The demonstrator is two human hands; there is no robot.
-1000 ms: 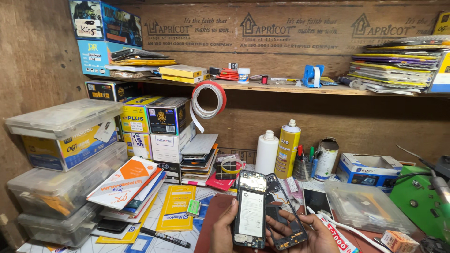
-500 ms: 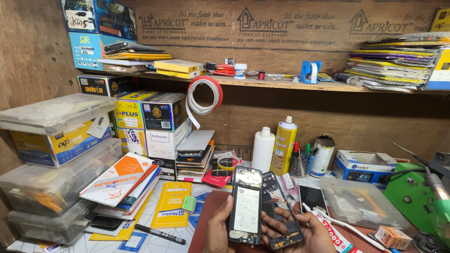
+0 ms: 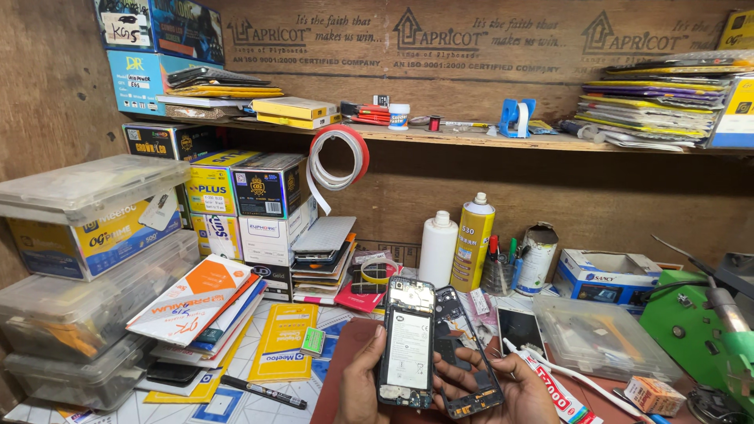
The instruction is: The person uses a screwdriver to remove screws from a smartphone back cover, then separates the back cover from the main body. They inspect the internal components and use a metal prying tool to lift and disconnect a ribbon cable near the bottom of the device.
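Cluttered bench (image 3: 236, 404); hands (image 3: 440, 385) (half cropped) around phone (image 3: 408, 345).

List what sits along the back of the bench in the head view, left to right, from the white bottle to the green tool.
White bottle → yellow spray can → pen cup → torn-top tin → blue-and-white box → green tool.

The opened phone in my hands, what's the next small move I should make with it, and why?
Probably set the black back frame down on the mat. Your left hand holds the opened phone upright with its white battery exposed, while your right hand holds the frame, which is already separated from it. Putting the frame down would likely free that hand for work on the exposed insides.
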